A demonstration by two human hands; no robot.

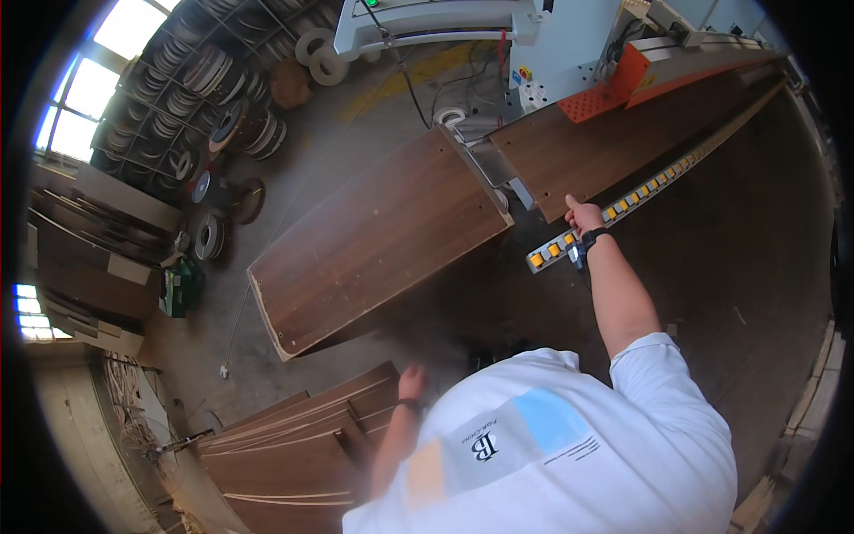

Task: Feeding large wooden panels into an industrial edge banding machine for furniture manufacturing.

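Observation:
My right hand is at the near corner of a long brown wood-grain board, which lies along the machine. The thumb rests on top of the board and the other fingers are mostly hidden at its edge. A dark watch circles this wrist. Close beside it runs a rail with yellow rollers. Lower down, my left hand is next to the corner of a stack of brown boards. Its fingers are blurred, and whether they touch the stack is unclear.
More brown boards lie on a low stand at centre. The pale machine has an orange guard. Racks of edging rolls stand far left, with a green box and leaning panels. A cord crosses the floor.

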